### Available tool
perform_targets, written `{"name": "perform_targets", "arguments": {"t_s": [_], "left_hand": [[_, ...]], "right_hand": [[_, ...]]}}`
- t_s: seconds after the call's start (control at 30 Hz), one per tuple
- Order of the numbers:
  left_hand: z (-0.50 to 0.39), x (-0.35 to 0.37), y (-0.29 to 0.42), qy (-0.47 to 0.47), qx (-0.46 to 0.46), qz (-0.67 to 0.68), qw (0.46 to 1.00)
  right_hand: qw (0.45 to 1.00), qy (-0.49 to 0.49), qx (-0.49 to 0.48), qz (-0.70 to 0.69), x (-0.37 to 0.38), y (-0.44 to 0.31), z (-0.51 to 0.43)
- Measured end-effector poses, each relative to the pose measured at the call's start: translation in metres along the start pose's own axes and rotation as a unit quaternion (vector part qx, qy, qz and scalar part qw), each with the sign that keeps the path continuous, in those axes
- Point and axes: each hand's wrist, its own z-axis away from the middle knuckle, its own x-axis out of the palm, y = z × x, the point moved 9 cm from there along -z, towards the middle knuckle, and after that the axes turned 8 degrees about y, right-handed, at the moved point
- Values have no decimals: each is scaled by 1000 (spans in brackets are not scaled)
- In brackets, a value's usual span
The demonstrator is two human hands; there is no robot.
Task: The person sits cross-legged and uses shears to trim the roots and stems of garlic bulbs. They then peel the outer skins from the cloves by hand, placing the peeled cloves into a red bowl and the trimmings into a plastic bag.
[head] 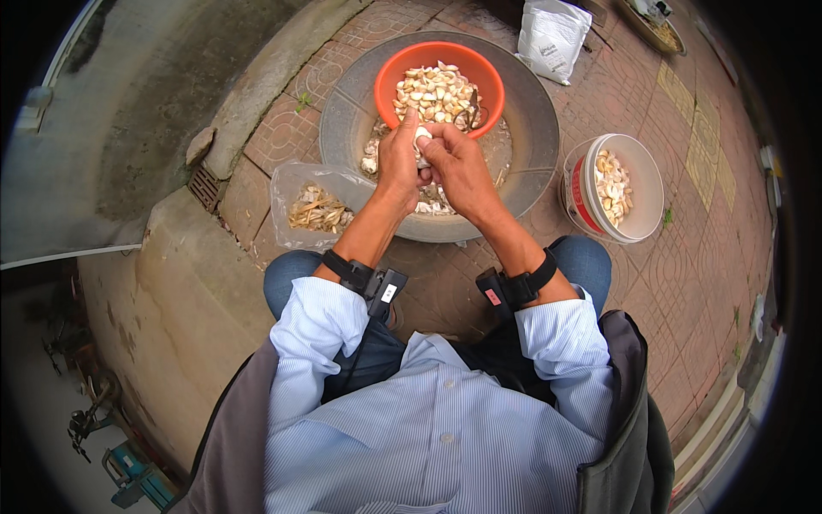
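Observation:
Between my two hands is a whitish garlic bulb [422, 138], partly covered by the fingers. My left hand [399, 157] grips it from the left, thumb pointing up, and my right hand [457, 164] has its thumb and fingertips on it from the right. Just beyond them sits an orange plastic bowl [498, 83] heaped with garlic cloves [433, 90]. Dark-handled scissors [474, 112] rest on the cloves at its right side. The bowl stands inside a wide grey basin [343, 109], where garlic bulbs [370, 160] and papery skins lie around my hands.
On the left, a clear plastic bag [289, 177] holds dry stalks and skins. A white bucket [652, 186] with cloves stands to the right. A white sack [553, 38] lies beyond the basin on patterned paving, and a drain grate [204, 188] is set by the concrete edge.

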Motion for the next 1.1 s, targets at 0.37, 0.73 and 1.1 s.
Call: {"name": "perform_targets", "arguments": {"t_s": [0.37,0.73,1.1], "left_hand": [[-3,1,-7,-34,-56,40,997],[6,7,10,-130,-62,61,988],[12,-11,19,-69,13,-31,997]], "right_hand": [[999,19,-22,21,-4,-11,8],[960,-58,169,-216,-16,-7,-4],[999,-47,23,8,-20,-8,-14]]}}
